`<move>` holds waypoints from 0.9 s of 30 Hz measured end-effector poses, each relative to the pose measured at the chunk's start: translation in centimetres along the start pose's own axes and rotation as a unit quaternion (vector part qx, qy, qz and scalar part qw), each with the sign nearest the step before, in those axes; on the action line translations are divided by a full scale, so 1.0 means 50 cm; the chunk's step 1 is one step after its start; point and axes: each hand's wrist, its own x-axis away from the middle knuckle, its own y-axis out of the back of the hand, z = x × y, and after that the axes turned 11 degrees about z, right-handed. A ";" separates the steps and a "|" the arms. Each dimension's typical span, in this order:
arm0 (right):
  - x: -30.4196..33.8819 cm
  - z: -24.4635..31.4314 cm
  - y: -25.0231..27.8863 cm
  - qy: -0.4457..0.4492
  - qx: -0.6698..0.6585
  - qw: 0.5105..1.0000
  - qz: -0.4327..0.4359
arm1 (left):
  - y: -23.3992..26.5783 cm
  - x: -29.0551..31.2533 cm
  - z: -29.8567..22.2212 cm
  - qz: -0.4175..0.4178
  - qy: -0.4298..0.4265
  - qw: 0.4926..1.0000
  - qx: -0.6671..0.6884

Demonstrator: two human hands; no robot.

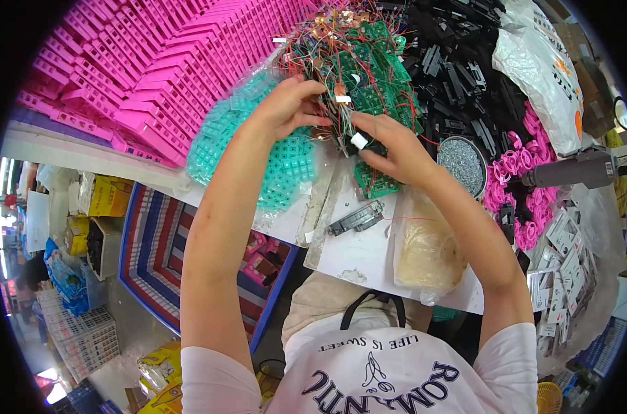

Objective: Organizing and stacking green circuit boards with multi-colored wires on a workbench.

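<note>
Green circuit boards with thin coloured wires lie in a tangled heap at the far middle of the table. At its near edge my left hand curls its fingers round a bundle of wires from the left. From the right my right hand closes on the same bundle, its fingertips partly hidden among the wires. A white connector shows beside its thumb and index finger. Nearer to me, a small dark plastic housing lies on the white tabletop, with a thin red wire running right from it.
Pink plastic housings stand stacked at the left, beside bagged turquoise parts. At the right are black plastic parts, a round tub of screws, pink rings and a grey tool. A bag of yellowish pieces lies by the front edge.
</note>
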 end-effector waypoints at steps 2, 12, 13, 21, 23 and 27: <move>0.003 0.000 0.009 -0.028 -0.032 0.999 0.014 | -0.012 0.004 0.005 0.003 -0.011 1.000 -0.022; 0.017 -0.011 0.002 -0.097 -0.132 0.986 -0.009 | -0.030 -0.015 0.027 -0.101 -0.004 0.992 -0.080; 0.017 -0.012 0.001 -0.094 -0.134 0.986 -0.013 | -0.029 -0.017 0.028 -0.101 -0.008 0.991 -0.083; -0.002 0.010 -0.001 -0.048 0.019 0.999 -0.007 | -0.014 -0.019 0.028 -0.077 0.011 0.996 0.036; -0.012 0.034 -0.010 -0.069 0.087 0.994 0.020 | -0.009 -0.005 0.006 -0.031 0.016 0.997 0.074; -0.027 0.059 -0.046 -0.092 0.197 0.976 0.000 | -0.024 -0.018 0.011 -0.080 0.023 0.995 -0.046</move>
